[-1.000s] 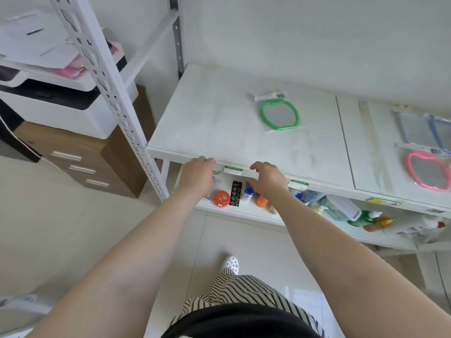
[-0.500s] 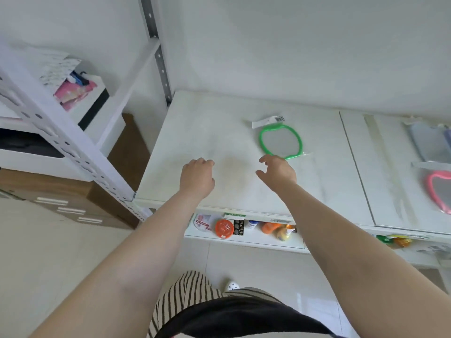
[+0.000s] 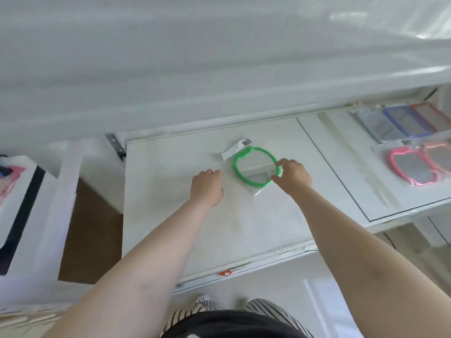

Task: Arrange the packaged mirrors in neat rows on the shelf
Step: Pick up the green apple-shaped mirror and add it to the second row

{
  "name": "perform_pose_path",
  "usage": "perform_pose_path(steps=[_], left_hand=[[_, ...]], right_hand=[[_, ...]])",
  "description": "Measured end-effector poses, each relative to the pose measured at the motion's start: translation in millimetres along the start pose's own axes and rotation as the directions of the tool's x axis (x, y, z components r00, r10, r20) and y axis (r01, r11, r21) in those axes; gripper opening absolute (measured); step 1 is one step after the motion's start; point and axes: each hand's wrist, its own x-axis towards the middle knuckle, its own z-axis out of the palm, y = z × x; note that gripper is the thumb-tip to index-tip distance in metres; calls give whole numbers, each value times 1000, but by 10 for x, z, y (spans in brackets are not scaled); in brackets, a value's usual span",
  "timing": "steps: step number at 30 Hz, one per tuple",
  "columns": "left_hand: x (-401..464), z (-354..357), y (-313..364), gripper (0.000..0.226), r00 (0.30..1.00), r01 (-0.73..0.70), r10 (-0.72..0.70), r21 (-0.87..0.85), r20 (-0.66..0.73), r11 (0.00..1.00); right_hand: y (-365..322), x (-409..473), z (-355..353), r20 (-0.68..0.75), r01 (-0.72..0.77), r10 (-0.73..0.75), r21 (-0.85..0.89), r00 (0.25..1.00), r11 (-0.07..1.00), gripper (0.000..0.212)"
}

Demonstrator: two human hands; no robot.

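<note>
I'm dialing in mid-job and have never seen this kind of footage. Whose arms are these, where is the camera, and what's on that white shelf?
There is no machine: a person wears a camera on the head, looking down over both bare arms. The left hand hovers over the white shelf, loosely curled and empty. The right hand has its fingers at the right rim of a green-framed mirror in a clear packet, which lies flat; a firm grip is not clear. On the next panel to the right lie pink-framed mirrors and, behind them, rectangular ones with blue and red frames, also packaged. Striped trousers show at the bottom edge.
</note>
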Motion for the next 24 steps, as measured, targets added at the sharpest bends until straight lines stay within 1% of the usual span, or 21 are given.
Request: perform_pose_path(steps=[3, 5, 8, 10, 11, 12, 14, 16, 18, 19, 20, 22, 24], left_hand=[[143, 37, 187, 42, 999, 7, -5, -39, 50, 999], [221, 87, 325, 43, 993, 74, -61, -128, 104, 989], [343, 197, 513, 40, 967, 203, -144, -296, 209, 934], [414, 270, 625, 36, 955, 262, -167, -433, 246, 863], [453, 297, 671, 35, 950, 292, -180, -530, 253, 796], [473, 317, 719, 35, 946, 319, -195, -629, 261, 708], [499, 335, 793, 40, 924, 381, -242, -777, 296, 501], [524, 370, 830, 47, 886, 442, -295, -844, 357, 304], [546, 398, 838, 46, 850, 474, -332, -869, 408, 145], [538, 406, 832, 44, 838, 483, -332, -871, 433, 84], [525, 418, 831, 41, 830, 489, -325, -872, 454, 30], [468, 422, 825, 34, 817, 480, -336, -876, 468, -51], [427, 423, 782, 33, 813, 456, -365, -886, 455, -87]], right_hand=[[70, 63, 13, 5, -20, 20, 10, 1000, 1000, 46], [120, 129, 12, 21, -8, 8, 18, 1000, 1000, 46], [201, 260, 13, 70, 13, -16, 42, 997, 999, 51], [249, 363, 35, 117, 19, -28, 81, 993, 997, 58], [271, 421, 54, 142, 20, -34, 100, 989, 995, 61], [293, 478, 88, 172, 20, -41, 120, 984, 993, 65], [309, 556, 168, 232, 5, -47, 182, 972, 983, 70], [297, 614, 254, 269, -42, -25, 241, 963, 970, 74], [271, 652, 309, 250, -46, -7, 203, 968, 978, 74], [258, 653, 322, 232, -40, -4, 183, 973, 982, 74], [248, 648, 341, 234, -54, 5, 204, 972, 977, 74], [235, 599, 382, 300, -131, 18, 360, 954, 924, 69], [225, 501, 407, 362, -208, 18, 492, 932, 846, 57]])
